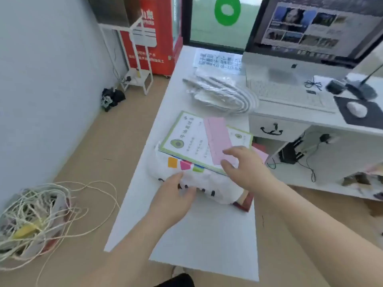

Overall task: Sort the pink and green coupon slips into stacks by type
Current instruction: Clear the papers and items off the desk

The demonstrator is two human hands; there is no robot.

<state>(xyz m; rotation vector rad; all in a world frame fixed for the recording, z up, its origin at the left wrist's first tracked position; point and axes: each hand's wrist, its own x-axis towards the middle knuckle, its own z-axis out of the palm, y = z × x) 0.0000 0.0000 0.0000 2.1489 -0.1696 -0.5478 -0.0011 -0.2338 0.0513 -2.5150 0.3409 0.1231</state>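
At frame centre, a pink slip [218, 137] atop green-bordered slips [184, 135] is touched by the right hand [246, 164], fingers spread. A white bag [209, 183] is pressed by the left hand [176, 192], fingers together.

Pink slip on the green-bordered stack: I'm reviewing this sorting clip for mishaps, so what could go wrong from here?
The green-bordered stack lies on a puffy white bag at the right edge of the table, so it could slide off. The right hand only touches the near end of the pink slip, so it might drag the top green sheet along too.
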